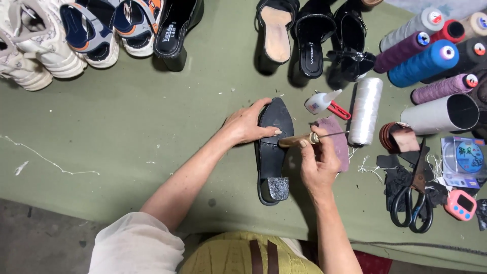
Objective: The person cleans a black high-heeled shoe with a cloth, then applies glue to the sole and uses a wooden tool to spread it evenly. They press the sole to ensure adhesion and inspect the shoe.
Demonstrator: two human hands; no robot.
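Hands at table centre: left hand point(247, 124) spread flat, pressing down on toe half of black shoe point(273, 147), thumb along its 9 o'clock edge, fingertips over 3 o'clock edge. Right hand point(318, 163) closed around wooden-handled awl point(310, 138), handle toward 9 o'clock and touching shoe's side, metal tip toward 3 o'clock. Shoe sole-up on green table point(127, 127), pointed toe at 12 o'clock, glittery block heel at 6 o'clock. Under right hand, at 3 o'clock of shoe, mauve patch point(336, 133). Just beyond, at 1 o'clock: small glue bottle point(319, 101) with red piece beside, then white thread spool point(365, 110) lying on its side. Farther at 3 to 4 o'clock: black scissors point(415, 200), dark scraps, pink timer point(460, 204). At 1 to 2 o'clock edge: coloured thread cones point(425, 62). Along 12 o'clock: black heeled sandals point(309, 35); at 10 to 11 o'clock: white sneakers point(30, 48) and sport sandals point(104, 28)
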